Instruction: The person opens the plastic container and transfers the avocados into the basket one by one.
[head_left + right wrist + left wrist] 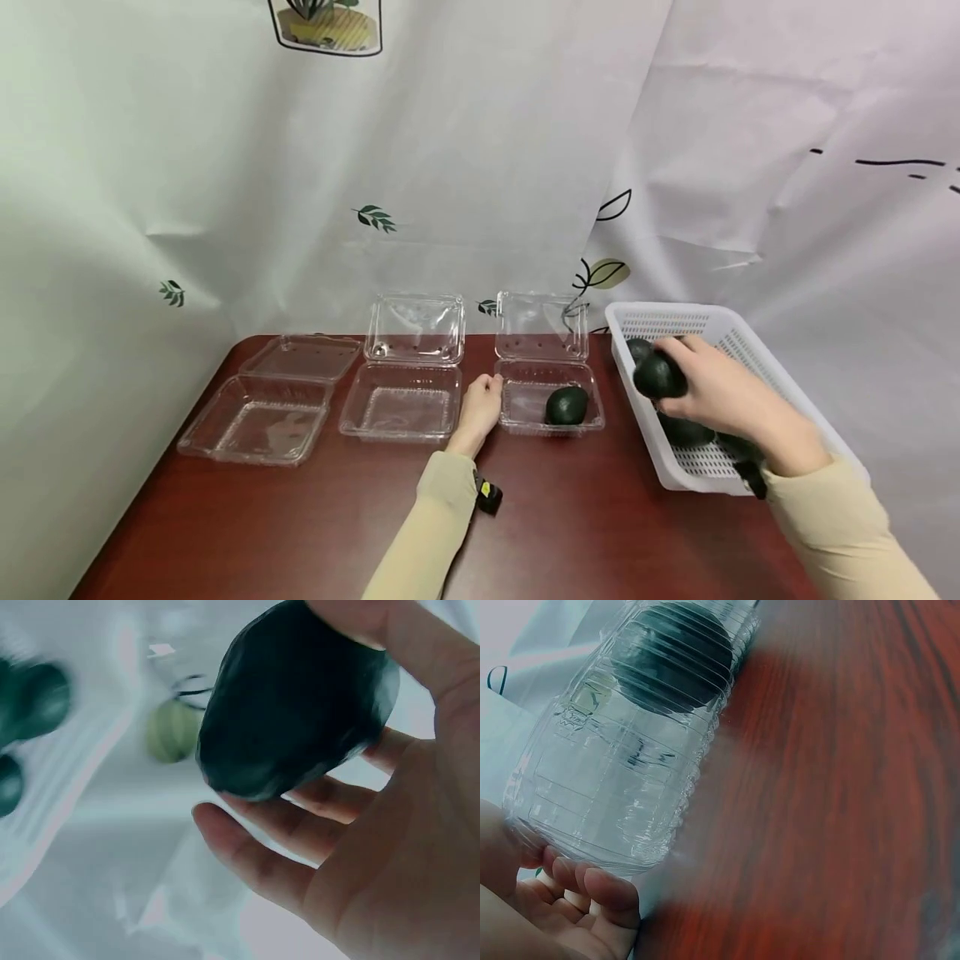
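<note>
My right hand (716,387) grips a dark green avocado (660,375) over the left side of a white basket; the right wrist view shows the fingers curled round this avocado (292,705). More avocados (686,431) lie in the basket below. My left hand (480,404) pinches the left edge of a clear plastic clamshell container (521,408), thumb on one side and curled fingers on the other, as the left wrist view shows at the container wall (607,802). One avocado (567,406) rests in the right part of that container, whose lid (542,327) stands raised behind it.
Two more clear containers, a middle one (401,429) and a left one (240,450), stand with lids open on the red-brown table (555,525). The white basket (660,450) has slotted walls. A pale printed curtain (480,167) hangs behind.
</note>
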The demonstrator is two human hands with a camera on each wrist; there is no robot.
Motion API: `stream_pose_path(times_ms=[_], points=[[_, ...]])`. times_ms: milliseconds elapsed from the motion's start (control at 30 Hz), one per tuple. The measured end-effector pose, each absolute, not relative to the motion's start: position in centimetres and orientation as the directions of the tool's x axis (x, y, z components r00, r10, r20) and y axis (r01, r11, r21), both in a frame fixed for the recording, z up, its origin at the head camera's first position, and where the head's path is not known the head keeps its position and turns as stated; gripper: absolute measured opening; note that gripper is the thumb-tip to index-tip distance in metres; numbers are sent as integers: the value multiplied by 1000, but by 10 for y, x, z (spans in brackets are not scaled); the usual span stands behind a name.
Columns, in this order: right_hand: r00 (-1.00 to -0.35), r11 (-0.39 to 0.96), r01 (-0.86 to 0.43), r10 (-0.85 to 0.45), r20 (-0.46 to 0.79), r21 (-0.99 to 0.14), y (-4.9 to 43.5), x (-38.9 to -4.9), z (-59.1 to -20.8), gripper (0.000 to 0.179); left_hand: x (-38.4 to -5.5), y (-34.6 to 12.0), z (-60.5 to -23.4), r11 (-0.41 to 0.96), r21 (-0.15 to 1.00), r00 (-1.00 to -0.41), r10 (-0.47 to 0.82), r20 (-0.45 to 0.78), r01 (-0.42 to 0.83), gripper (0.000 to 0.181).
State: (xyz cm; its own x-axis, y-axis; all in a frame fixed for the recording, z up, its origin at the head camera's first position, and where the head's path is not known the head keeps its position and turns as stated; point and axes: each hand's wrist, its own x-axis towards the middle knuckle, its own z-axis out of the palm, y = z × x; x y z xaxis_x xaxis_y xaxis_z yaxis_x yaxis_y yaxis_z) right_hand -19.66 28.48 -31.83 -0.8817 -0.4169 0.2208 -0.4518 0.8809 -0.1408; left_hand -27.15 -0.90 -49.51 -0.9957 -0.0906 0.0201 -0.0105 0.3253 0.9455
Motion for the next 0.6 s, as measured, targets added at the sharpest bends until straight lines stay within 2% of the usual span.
stream_pose_path(times_ms=[267,433,600], points=[[-939,936,-339,-342,-25,-96,335,-191,-355,74,-270,-9,-498,338,941,-993,-112,35,-5,34],[-934,951,-304,-310,-180,-59,347,-190,-365,75,-270,-9,-499,331,944,-995,-94,24,-9,34],[-910,945,-322,-325,-259,-54,348,-194,-368,69,-271,-10,-499,324,946,-995,-97,23,-9,34]])
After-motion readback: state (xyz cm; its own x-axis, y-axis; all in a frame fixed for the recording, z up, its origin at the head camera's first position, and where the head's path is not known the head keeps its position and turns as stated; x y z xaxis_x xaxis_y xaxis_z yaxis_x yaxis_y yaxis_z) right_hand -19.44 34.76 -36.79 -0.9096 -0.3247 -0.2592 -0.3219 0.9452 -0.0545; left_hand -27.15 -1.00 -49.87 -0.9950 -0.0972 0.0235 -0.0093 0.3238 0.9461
